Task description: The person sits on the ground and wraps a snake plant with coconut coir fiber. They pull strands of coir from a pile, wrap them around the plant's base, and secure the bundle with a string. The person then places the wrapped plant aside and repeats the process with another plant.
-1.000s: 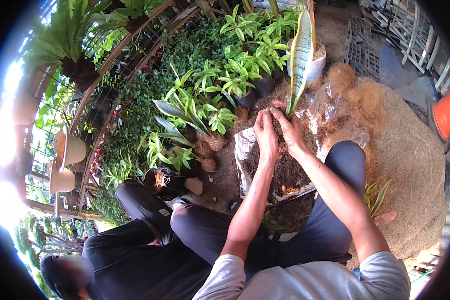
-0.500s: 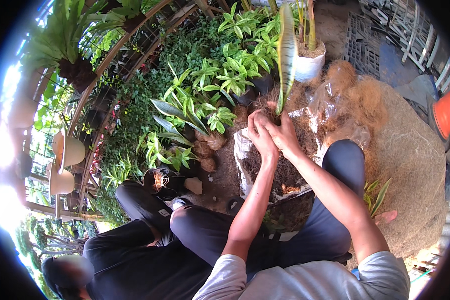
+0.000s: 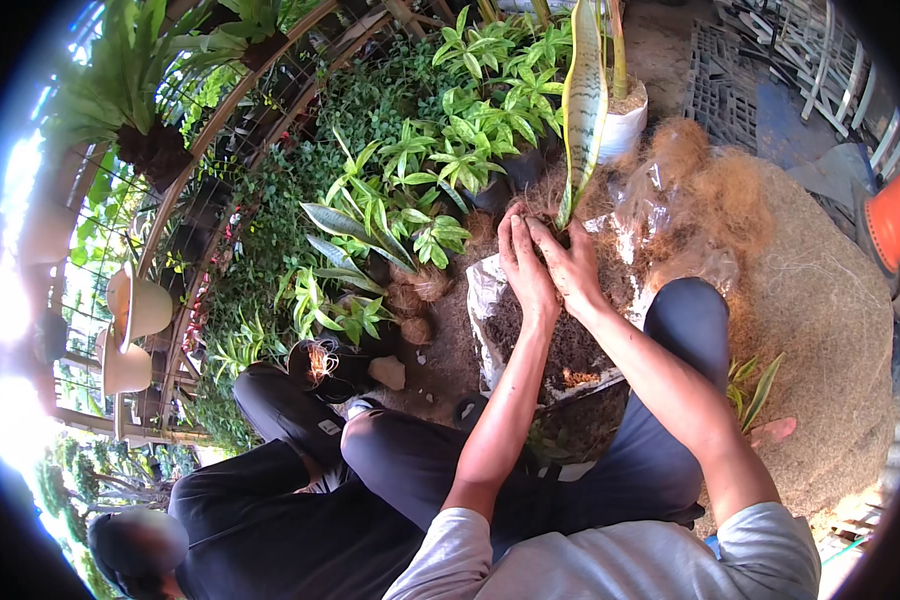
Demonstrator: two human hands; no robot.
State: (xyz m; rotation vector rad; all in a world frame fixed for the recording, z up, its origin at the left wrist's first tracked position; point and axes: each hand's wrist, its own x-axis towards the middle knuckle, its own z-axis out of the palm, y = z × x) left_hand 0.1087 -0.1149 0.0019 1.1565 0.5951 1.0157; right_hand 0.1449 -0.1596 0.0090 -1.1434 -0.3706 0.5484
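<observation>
A snake plant [image 3: 583,105] with one tall, yellow-edged leaf stands upright between my hands. My left hand [image 3: 526,262] presses against the left side of its dark, fibrous root ball, fingers together. From the right, my right hand [image 3: 573,268] cups the same ball near the leaf's base. Most of the ball is hidden by my fingers and palms. Below my hands lies an open white sack [image 3: 486,300] holding dark soil mix [image 3: 560,350]. Brown coconut fibre [image 3: 735,205] is heaped to the right, partly in clear plastic.
Leafy potted plants [image 3: 410,235] and small fibre-wrapped balls [image 3: 416,330] stand at the left. A white pot [image 3: 622,135] is at the back. Another person [image 3: 270,520] sits close at my left. An orange pot [image 3: 892,220] and a small plant [image 3: 760,395] are at the right.
The snake plant has turned, so its leaf shows a broader face and leans slightly right. My right hand has shifted right and my hands have moved slightly apart around the root ball.
</observation>
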